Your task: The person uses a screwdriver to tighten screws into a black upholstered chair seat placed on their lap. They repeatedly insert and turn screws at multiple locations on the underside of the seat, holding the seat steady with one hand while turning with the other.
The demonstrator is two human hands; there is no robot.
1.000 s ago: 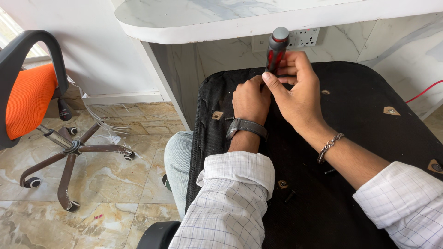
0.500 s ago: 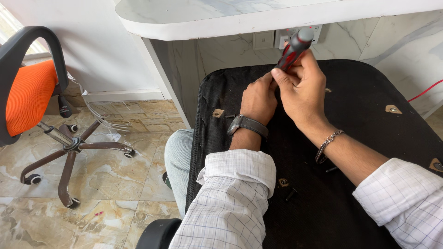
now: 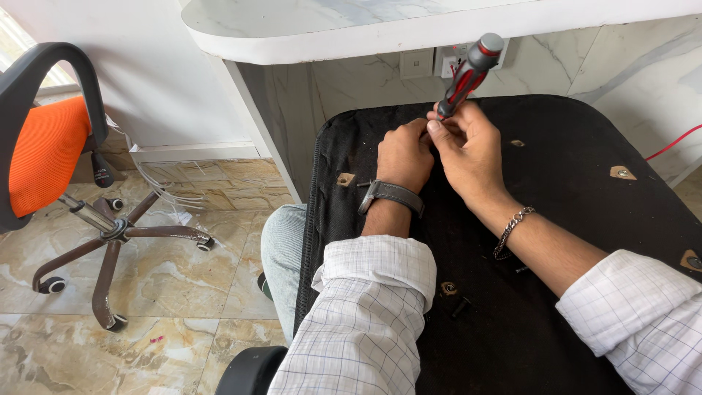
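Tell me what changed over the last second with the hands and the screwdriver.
The red and grey screwdriver tipped from nearly upright to leaning right, its top moving toward the wall sockets. The right hand kept hold of its lower handle throughout; nothing was taken up or let go. The left hand stayed closed beside it on the black seat underside. The orange chair did not move.

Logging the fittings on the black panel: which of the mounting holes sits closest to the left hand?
The brown-edged mounting hole at the panel's left edge, beside the left hand and its watch. The others lie far right.
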